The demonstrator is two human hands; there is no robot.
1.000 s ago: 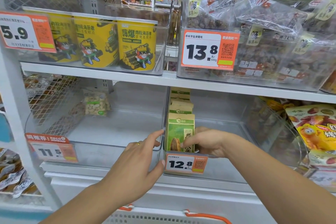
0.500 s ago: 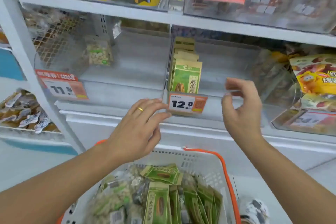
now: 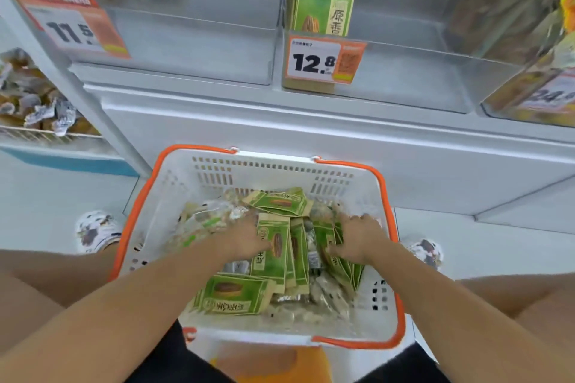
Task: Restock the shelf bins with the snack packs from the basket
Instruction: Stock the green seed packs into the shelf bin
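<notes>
Reaching down and forward with both bare forearms, left hand (image 3: 245,242) lying palm-down with fingers spread flat, right hand (image 3: 357,238) lying knuckles-up, fingers curling downward, grip unclear, hands apart.

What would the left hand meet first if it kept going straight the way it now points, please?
Most likely the upright green snack packs in the basket. The left hand already looks to touch the nearest one, though depth is unclear.
</notes>
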